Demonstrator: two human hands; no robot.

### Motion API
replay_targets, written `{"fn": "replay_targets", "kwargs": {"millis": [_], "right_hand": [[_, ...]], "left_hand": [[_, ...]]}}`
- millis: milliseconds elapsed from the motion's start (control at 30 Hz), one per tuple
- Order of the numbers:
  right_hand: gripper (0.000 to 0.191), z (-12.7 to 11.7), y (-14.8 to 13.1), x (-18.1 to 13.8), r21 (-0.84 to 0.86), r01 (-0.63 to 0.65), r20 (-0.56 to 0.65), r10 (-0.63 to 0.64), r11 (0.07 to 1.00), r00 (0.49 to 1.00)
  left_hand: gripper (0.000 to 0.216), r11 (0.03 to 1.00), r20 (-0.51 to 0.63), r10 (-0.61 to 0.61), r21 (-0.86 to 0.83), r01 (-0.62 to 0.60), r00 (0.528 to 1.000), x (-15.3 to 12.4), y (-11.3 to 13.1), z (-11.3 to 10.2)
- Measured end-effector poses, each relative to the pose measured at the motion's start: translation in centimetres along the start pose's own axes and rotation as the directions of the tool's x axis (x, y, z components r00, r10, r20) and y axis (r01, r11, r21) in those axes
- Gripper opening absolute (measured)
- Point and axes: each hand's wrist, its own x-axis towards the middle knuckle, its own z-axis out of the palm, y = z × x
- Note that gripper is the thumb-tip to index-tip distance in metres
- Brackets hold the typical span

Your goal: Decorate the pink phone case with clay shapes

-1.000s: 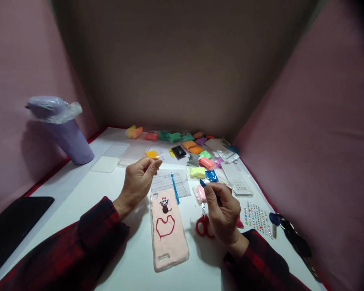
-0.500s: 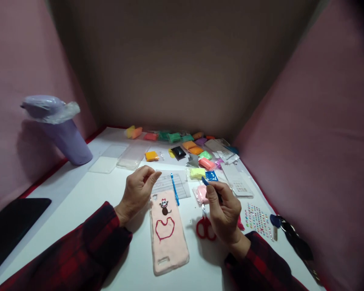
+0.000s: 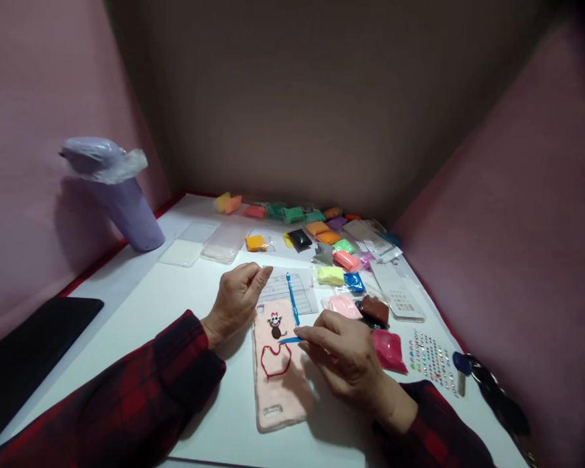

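Grip of the right hand [image 3: 348, 357] is pinched between thumb and fingertips on a slim blue modeling tool [image 3: 289, 340], whose exposed end points left across a pale pink phone case [image 3: 270, 394]. This tool lies nearly crosswise to the case, between a brown cat figure [image 3: 275, 326] and a red heart outline [image 3: 275, 362]; whether its tip touches the surface, I cannot tell.

On the white counter [image 3: 141, 312], the case sits in front of the person, its long axis running away from them, the far end leaning slightly left. Its camera cutout is at that far end, a slot at the near end, and the heart's notch faces the cat.

Fingers and shadow obscure part of the case's right side, and the tool's rear is hidden inside the hand. A black flat object [image 3: 34, 338] is cut off at the left edge.

Right wrist angles in from the lower right, palm down. Left hand [image 3: 238, 296] hovers beside the case's far left corner, fingers curled and thumb together with them, pointing up and right; anything between those 2 is too small to make out.
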Motion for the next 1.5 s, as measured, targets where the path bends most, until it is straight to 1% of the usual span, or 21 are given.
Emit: {"fn": "replay_targets", "kwargs": {"millis": [100,200,367,500,633,700,767,900,1033,1200,1367,1500], "right_hand": [[0.02,0.4,0.0,0.0,-0.038,0.0,0.074,0.003,0.999,0.997],[0.021,0.7,0.4,-0.1,-0.08,0.0,0.096,0.008,0.997,0.995],[0.022,0.8,1.1,-0.2,-0.054,-0.013,-0.026,0.012,0.998,1.0],[0.025,0.6,1.3,-0.3,-0.055,-0.057,-0.136,0.049,0.997,0.989],[0.026,0.5,1.3,-0.1,-0.036,-0.153,-0.279,0.137,0.988,0.951],[0.025,0.4,1.5,0.1,-0.073,-0.219,-0.339,0.183,0.973,0.923],[0.025,0.3,2.0,0.1,-0.15,-0.292,-0.379,0.218,0.945,0.899],[0.026,-0.1,3.4,0.2,-0.296,-0.4,-0.424,0.256,0.868,0.869],[0.023,-0.5,4.1,0.3,-0.335,-0.466,-0.456,0.292,0.819,0.841],[0.022,-0.5,4.1,0.4,-0.317,-0.46,-0.445,0.298,0.829,0.844],[0.022,-0.3,4.1,0.5,-0.295,-0.443,-0.444,0.289,0.846,0.848],[0.022,-0.6,4.4,0.5,-0.303,-0.455,-0.455,0.292,0.838,0.841]], "left_hand": [[0.04,1.0,-0.001,0.006,-0.004,-0.006,1.0,0.0,0.2,0.0],[0.039,1.0,0.001,0.009,-0.009,-0.009,1.0,0.0,0.4,-0.1],[0.037,1.0,-0.015,0.012,-0.026,-0.013,1.0,0.1,0.4,-0.1],[0.029,0.999,-0.038,0.007,-0.049,-0.009,0.999,0.0,0.2,0.1],[0.018,0.998,-0.041,-0.002,-0.055,0.0,0.999,0.0,0.0,0.2],[0.015,0.999,-0.04,-0.003,-0.053,0.001,0.999,0.0,0.0,0.2],[0.014,0.999,-0.041,0.0,-0.05,-0.002,0.999,0.1,0.1,0.1],[0.015,0.998,-0.045,0.009,-0.054,-0.012,0.999,0.2,0.2,0.0],[0.017,0.998,-0.051,0.013,-0.064,-0.016,0.999,0.2,0.2,0.1],[0.021,0.998,-0.061,-0.003,-0.06,-0.001,0.998,0.2,0.2,0.1],[0.02,0.998,-0.039,0.002,-0.064,-0.004,0.999,0.2,0.3,0.0],[0.032,0.998,-0.016,0.01,-0.062,-0.011,1.0,0.2,0.4,-0.1]]}}
